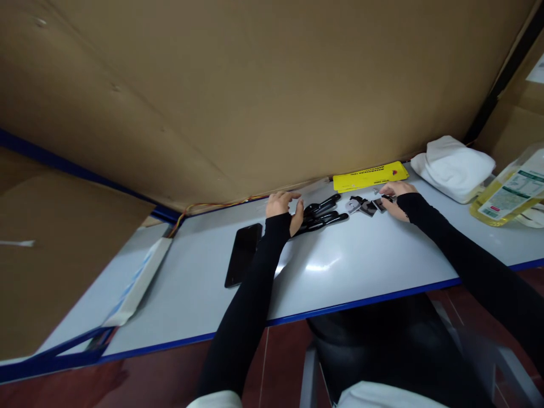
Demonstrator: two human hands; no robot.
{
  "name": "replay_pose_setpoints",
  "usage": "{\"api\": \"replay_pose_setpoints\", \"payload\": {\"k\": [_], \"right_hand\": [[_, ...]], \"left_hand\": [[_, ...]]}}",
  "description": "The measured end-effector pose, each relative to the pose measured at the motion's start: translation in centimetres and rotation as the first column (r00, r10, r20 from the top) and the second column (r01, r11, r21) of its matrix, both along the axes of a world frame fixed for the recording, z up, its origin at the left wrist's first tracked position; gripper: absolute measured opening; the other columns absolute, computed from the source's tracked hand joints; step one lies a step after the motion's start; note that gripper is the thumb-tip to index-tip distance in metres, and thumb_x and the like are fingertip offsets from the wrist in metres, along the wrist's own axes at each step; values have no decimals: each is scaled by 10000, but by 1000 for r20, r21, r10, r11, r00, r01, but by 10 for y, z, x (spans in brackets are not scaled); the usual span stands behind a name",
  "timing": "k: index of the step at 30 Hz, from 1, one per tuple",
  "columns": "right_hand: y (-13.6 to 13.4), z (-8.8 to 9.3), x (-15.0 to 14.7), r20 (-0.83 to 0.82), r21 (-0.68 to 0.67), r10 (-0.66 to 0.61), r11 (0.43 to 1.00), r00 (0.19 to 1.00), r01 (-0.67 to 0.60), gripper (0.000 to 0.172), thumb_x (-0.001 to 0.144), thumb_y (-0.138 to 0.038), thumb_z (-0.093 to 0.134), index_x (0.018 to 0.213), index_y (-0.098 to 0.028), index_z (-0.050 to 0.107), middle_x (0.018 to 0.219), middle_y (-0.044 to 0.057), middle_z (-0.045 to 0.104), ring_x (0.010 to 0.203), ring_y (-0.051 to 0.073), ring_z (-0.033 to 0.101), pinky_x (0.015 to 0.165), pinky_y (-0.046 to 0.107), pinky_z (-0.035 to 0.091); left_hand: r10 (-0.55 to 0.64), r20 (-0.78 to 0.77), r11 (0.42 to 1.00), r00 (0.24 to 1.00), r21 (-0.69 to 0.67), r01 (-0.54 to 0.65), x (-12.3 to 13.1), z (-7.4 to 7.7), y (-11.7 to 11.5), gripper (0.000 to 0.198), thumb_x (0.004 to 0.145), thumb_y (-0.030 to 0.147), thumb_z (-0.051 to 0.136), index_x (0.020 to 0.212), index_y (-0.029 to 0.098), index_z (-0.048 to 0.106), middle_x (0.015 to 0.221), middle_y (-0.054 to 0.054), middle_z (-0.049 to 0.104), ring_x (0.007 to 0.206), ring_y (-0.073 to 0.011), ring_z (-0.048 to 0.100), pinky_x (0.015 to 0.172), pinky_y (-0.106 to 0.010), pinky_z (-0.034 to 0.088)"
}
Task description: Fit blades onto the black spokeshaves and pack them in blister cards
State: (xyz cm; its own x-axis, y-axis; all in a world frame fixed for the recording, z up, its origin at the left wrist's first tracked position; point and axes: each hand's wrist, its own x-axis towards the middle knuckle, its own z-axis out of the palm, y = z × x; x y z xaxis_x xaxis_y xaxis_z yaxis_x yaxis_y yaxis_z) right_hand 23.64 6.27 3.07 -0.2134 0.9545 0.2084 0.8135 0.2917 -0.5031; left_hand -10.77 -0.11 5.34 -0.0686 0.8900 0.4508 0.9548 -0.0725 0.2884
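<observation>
My left hand (pixel 284 211) hovers at the left end of a group of black-handled tools (pixel 325 218), its thumb and fingers apart with nothing seen between them. The tools lie side by side on the white table, and their left ends are partly hidden behind that hand. To their right is a small pile of dark and grey flat pieces (pixel 365 207). My right hand (pixel 398 199) is at the right end of this pile, thumb and fingers closed round something small and dark that I cannot make out.
Yellow printed cards (pixel 369 177) lie against the cardboard wall. A black phone (pixel 243 255) rests left of my left forearm. On the right are a white cloth bundle (pixel 453 167) and a clear bottle of yellow liquid (pixel 510 190). A white strip-shaped box (pixel 142 280) lies at far left.
</observation>
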Motion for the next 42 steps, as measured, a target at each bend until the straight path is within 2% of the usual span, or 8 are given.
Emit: {"api": "replay_pose_setpoints", "payload": {"k": [7, 14, 18, 22, 28, 31, 35, 42], "right_hand": [[-7, 10, -3, -54, 8, 8, 1000, 999, -8, 131, 835, -212, 681, 949, -203, 745, 1020, 67, 806, 945, 220, 744, 844, 321, 576], [-16, 21, -9, -221, 185, 14, 982, 975, 28, 101, 859, -266, 639, 910, -196, 691, 963, 92, 760, 848, 225, 697, 719, 337, 553], [-17, 22, -11, -322, 270, 18, 960, 947, 73, 70, 867, -262, 610, 880, -208, 652, 935, 87, 733, 801, 204, 658, 651, 313, 508], [-12, 22, -12, -411, 210, -11, 972, 912, 107, 65, 865, -270, 616, 882, -212, 638, 909, 68, 722, 775, 192, 631, 628, 302, 482], [-6, 20, -13, -449, 162, -18, 982, 893, 101, 57, 869, -258, 627, 873, -203, 638, 829, 41, 692, 699, 154, 577, 641, 291, 463], [-3, 18, -8, -400, 146, 23, 989, 916, 39, 98, 864, -292, 635, 891, -201, 655, 841, 38, 706, 693, 151, 571, 636, 287, 456], [4, 16, 8, -117, 28, 197, 980, 973, -195, 269, 782, -337, 767, 1025, -224, 742, 972, 52, 737, 840, 194, 610, 737, 304, 484], [9, 15, 26, 164, -39, 367, 930, 916, -366, 388, 782, -380, 839, 1148, -261, 789, 1057, 87, 741, 1054, 273, 603, 998, 413, 442]], "left_hand": [[-22, 11, 1000, 1000, 10, 22, 12, -2, -3, 314, 913, 361, 557, 1033, 177, 781, 993, -126, 745, 994, -284, 672, 841, -377, 571], [-109, 6, 994, 994, -14, 109, 22, -9, -6, 304, 913, 357, 546, 1041, 192, 768, 1045, -117, 771, 1045, -296, 677, 897, -410, 566], [-132, -42, 987, 990, -94, 128, 17, -12, -4, 298, 895, 359, 565, 1041, 195, 766, 1059, -118, 782, 1034, -311, 689, 919, -425, 562], [-128, -131, 969, 983, -226, 96, 4, -15, -2, 280, 854, 350, 614, 1042, 210, 767, 976, -107, 783, 965, -314, 709, 983, -449, 540], [-152, -177, 918, 972, -389, 73, -16, -22, 3, 343, 857, 430, 622, 1085, 241, 795, 997, -106, 748, 883, -286, 711, 849, -390, 575], [-145, -167, 908, 975, -413, 64, -19, -25, 4, 403, 873, 489, 606, 1102, 225, 805, 994, -121, 736, 849, -302, 712, 832, -420, 581], [-154, -141, 905, 978, -418, 82, -21, -29, 6, 491, 874, 515, 596, 1183, 190, 794, 1029, -154, 744, 871, -330, 723, 821, -437, 587], [-126, 18, 872, 992, -475, 120, -22, -25, 13, 429, 823, 534, 668, 1098, 235, 805, 967, -92, 791, 871, -296, 734, 742, -361, 564]]}}
